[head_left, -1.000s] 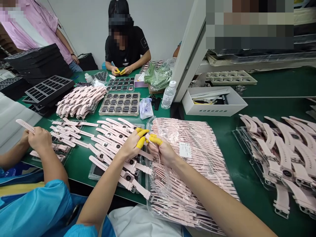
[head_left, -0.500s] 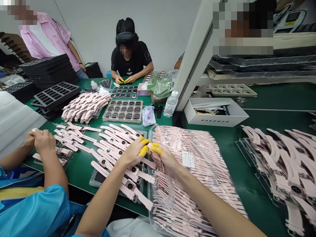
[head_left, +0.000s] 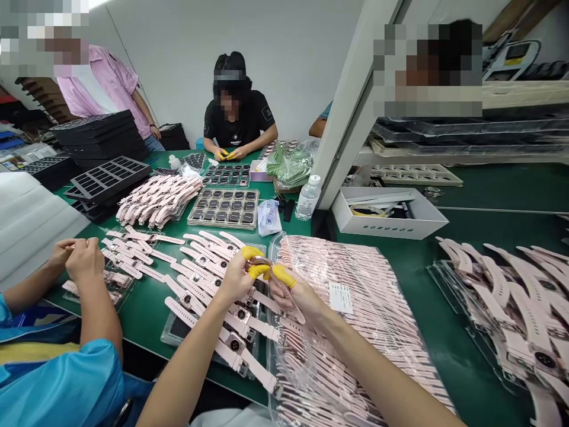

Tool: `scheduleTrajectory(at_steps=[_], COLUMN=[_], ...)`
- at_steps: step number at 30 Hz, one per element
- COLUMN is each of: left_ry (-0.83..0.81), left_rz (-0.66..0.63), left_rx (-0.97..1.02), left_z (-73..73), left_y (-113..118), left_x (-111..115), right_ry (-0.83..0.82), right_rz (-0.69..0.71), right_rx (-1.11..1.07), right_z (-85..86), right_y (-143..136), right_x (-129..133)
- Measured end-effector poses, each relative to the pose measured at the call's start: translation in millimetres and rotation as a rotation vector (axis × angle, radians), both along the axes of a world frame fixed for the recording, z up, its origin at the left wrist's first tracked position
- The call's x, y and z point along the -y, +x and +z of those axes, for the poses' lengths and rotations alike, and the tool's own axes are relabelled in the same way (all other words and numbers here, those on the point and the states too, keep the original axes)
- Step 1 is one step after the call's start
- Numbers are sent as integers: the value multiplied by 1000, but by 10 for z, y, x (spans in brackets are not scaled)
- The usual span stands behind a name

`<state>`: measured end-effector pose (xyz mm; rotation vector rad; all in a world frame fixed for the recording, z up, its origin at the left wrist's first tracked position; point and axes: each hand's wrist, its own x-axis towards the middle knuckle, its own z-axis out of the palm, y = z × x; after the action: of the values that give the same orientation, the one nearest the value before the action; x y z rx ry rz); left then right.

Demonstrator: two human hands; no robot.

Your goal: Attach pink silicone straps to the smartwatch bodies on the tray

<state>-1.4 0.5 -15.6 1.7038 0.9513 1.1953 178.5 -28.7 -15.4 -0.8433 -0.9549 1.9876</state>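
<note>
Yellow covers sit on the fingertips of both my hands. My left hand [head_left: 242,276] grips a watch body [head_left: 261,260] at its edge, fingers pinched together. My right hand [head_left: 288,286] is closed on a pink strap [head_left: 297,305] that hangs down from beside the watch body; whether the two are joined is hard to tell. Below and left of my hands, several watches with pink straps [head_left: 235,343] lie in rows on a clear tray. Under my right hand and forearm spreads a large clear bag of pink straps [head_left: 368,302] with a white label [head_left: 341,298].
At the left, a co-worker's hands [head_left: 84,261] are near more watches. A tray of watch faces [head_left: 223,207], a bottle [head_left: 308,198] and a white box [head_left: 389,213] stand beyond my hands. More pink-strapped watches [head_left: 520,302] lie at the right.
The watch body now shows between my hands, and the pink strap hangs lower from my right hand. The whole view has shifted, with the scene sitting slightly lower.
</note>
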Motion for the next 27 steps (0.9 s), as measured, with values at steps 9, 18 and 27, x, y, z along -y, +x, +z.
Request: scheduleTrajectory(at_steps=[9,18,27], left_ry=[-183,-56,227], left_rz=[508,12,-162], left_rx=[594,-62,-319], left_z=[60,-92,-132], left_y=[-195,10,-32], left_x=[-172,-30,-23], right_ry=[27,149,142], right_rz=[151,-80,-8], right_rx=[209,197,155], right_z=[19,41,-43], right_y=[132,31,20], right_x=[-66,4,2])
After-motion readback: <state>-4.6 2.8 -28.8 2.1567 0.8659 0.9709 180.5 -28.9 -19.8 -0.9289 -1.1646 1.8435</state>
